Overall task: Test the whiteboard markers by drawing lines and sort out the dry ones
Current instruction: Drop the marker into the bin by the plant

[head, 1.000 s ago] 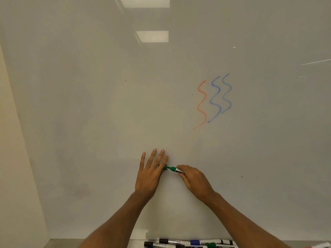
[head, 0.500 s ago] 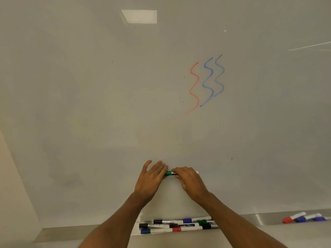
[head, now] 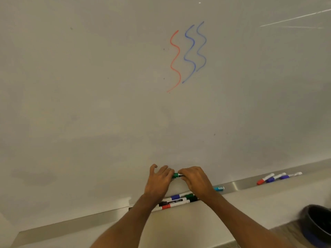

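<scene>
Watching one green marker [head: 177,175], we find it lying level just in front of the whiteboard [head: 89,104], low down and near the middle, caught between two hands. Our left hand [head: 158,181] pinches the green end with curled fingers, the forefinger hooked up and loose above the rest. Our right hand [head: 195,181] has its fingers folded tight round the other end, hiding the barrel; only a short green and white stretch shows between them. Up the board, right of centre, we count three wavy strokes: one red wavy line [head: 176,59] and, right of it, two blue wavy lines [head: 190,52]. Below the hands runs the metal tray [head: 71,224]. On it, a cluster of markers [head: 176,201] lies under our wrists, with blue, green, black and red caps showing, at least four, the rest hidden. One teal marker [head: 219,188] peeks out just right of the right wrist. Further right, three markers [head: 273,178] lie side by side: one red-capped, two blue-capped. At the near right corner sits one dark round container [head: 320,228], blurred.
</scene>
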`<state>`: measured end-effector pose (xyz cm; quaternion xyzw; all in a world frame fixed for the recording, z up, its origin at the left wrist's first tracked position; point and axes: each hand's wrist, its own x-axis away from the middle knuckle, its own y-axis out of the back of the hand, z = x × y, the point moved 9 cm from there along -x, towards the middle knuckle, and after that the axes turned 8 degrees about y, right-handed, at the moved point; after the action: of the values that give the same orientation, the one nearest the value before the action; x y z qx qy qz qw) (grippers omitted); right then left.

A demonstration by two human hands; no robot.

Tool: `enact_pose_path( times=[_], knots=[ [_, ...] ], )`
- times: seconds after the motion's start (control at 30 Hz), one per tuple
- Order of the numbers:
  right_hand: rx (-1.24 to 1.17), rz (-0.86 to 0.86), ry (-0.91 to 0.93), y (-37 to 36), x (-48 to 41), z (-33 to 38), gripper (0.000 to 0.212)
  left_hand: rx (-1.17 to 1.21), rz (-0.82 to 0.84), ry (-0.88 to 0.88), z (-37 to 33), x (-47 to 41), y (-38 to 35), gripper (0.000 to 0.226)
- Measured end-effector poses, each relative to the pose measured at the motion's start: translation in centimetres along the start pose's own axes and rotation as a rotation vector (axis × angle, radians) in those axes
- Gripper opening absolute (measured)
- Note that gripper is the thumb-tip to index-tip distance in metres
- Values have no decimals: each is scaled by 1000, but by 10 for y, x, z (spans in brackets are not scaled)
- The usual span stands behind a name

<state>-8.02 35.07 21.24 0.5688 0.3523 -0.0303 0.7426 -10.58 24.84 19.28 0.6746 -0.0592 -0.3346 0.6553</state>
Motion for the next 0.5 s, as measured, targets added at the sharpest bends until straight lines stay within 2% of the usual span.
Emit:
enact_pose_path(
  times=[0.13, 0.3, 0.5],
  knots=[
    [110, 6, -109, 6, 38, -16, 30, 36, 62, -18, -34, -2, -29, 46],
    [192, -4, -262, 23, 111, -45, 31, 48, 226, -57, -98, 2, -58, 66],
    [255, 92, -445, 45, 209, -98, 32, 73, 280, -182, -206, -1, -77, 68]
  ],
)
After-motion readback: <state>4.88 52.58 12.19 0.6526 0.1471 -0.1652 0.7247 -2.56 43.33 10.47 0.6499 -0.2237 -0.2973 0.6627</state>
